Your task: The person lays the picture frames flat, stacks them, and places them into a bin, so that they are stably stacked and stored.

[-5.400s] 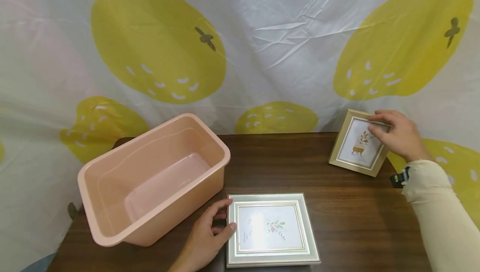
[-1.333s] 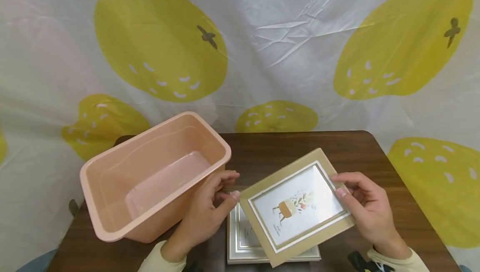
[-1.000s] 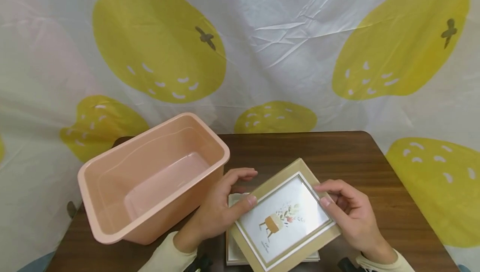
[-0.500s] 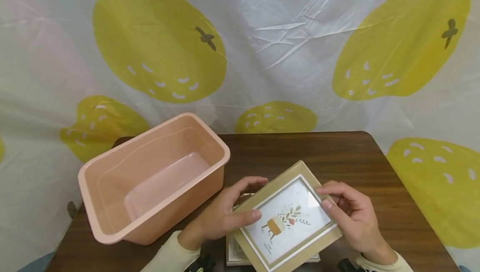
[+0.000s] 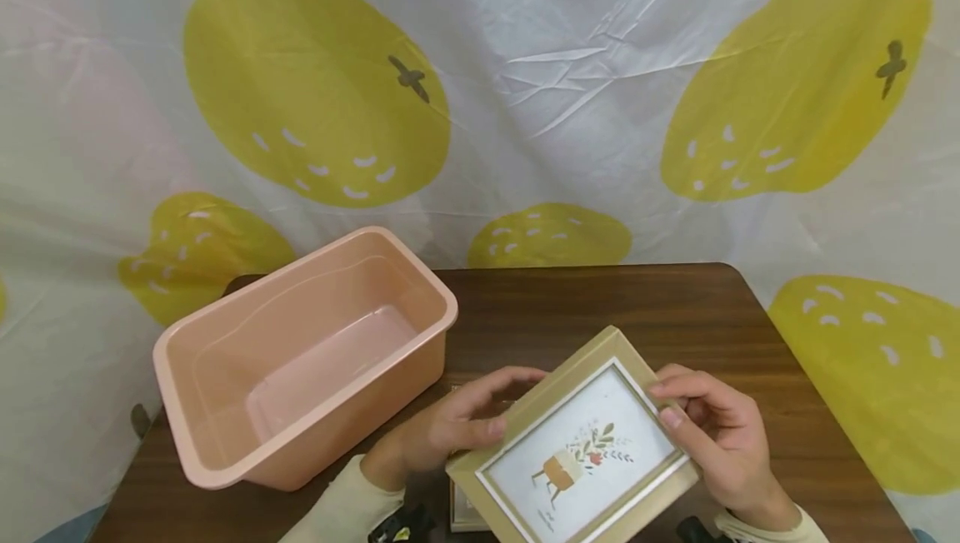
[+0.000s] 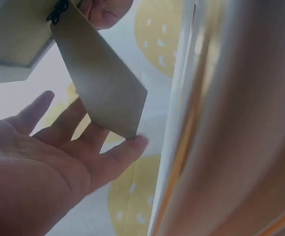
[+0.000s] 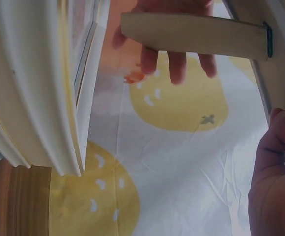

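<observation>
A beige picture frame (image 5: pixel 592 453) with a print of flowers in a pot is tilted in front of me. My right hand (image 5: pixel 723 435) pinches its right edge between thumb and fingers. My left hand (image 5: pixel 453 426) is at the frame's left edge, its fingers reaching behind. In the left wrist view the frame's support leg (image 6: pixel 103 73) stands out from the back, and the left fingers, loosely extended, touch its free end. The right wrist view also shows the leg (image 7: pixel 196 35) swung out, left fingers beyond it. Beneath, a white picture frame (image 5: pixel 463 514) lies mostly hidden on the table.
A pink plastic bin (image 5: pixel 367 410) stands at the left of the dark wooden table (image 5: pixel 795 435). Behind the table hangs a white curtain (image 5: pixel 555 110) with yellow fruit prints. The right wrist view shows white frame edges (image 7: pixel 29 83) stacked at the left.
The beige frame has come from the back right of the table to the front in my right hand. My left hand has left the white frame and reached behind the beige one, which now tilts up more.
</observation>
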The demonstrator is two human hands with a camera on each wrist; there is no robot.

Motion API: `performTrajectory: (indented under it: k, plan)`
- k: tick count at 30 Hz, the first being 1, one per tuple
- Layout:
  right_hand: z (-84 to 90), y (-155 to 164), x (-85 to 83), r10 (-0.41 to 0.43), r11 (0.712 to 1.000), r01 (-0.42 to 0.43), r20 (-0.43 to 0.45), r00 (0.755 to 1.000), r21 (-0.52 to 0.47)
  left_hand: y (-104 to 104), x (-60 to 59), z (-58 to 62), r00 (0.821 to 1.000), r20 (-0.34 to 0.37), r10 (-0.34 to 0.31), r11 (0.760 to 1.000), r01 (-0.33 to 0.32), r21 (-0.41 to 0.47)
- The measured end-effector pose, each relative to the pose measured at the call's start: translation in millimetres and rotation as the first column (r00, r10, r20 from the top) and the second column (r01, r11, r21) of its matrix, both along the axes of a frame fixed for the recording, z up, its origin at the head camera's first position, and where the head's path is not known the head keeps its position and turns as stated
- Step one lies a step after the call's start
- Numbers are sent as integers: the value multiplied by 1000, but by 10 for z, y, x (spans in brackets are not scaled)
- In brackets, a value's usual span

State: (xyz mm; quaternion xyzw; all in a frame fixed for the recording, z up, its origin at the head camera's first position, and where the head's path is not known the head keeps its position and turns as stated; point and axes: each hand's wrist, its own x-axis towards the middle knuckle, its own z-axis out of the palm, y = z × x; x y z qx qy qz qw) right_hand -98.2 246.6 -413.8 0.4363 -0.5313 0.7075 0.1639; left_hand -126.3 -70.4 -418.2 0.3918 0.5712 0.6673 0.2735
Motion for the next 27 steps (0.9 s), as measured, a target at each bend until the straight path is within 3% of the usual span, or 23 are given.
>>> performTrajectory:
  k: [5,8,11,20,27]
  plan:
    - [-2,23,2,-28,1000,28,0,1000,-7,-20,9,-8,993,-97,65,997,-67,-22]
    - [-6,28,-7,-46,999,46,1,999,-17,-33,15,-10,971,-180,159,986,-166,-21]
    - [-10,32,-18,-67,998,67,6,998,-19,-43,29,-13,945,-208,251,966,-257,0]
    - [-67,58,-18,-187,982,187,52,981,-14,-33,87,10,903,-118,414,910,-411,51]
    - [-150,66,3,-279,959,282,145,949,2,-58,175,-29,869,-115,482,876,-474,91]
